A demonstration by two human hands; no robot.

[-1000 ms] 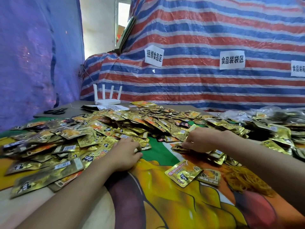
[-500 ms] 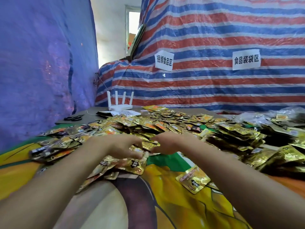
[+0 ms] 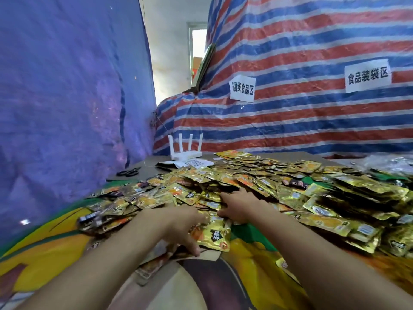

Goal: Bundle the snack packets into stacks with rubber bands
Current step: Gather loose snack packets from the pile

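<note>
A wide heap of gold and orange snack packets [image 3: 257,175] covers the table's cartoon-print cloth [image 3: 44,247] from left to right. My left hand [image 3: 181,222] is at the heap's near edge, thumb down and fingers curled over a small bunch of gold packets [image 3: 213,237]. My right hand [image 3: 239,204] lies just right of it, palm down, its bent fingers hooked into packets at the front of the heap. The two hands almost touch. No rubber band is plainly visible.
A white router [image 3: 185,151] stands at the back of the table beside a printed paper sheet [image 3: 192,163]. Black scissors [image 3: 128,172] lie at the back left. Clear plastic bags [image 3: 388,162] pile up at the far right. Tarpaulins wall in the left and back.
Both hands have come together from apart and moved into the middle front of the heap. My left hand now has a bunch of packets under its fingers. The view has tilted upward.
</note>
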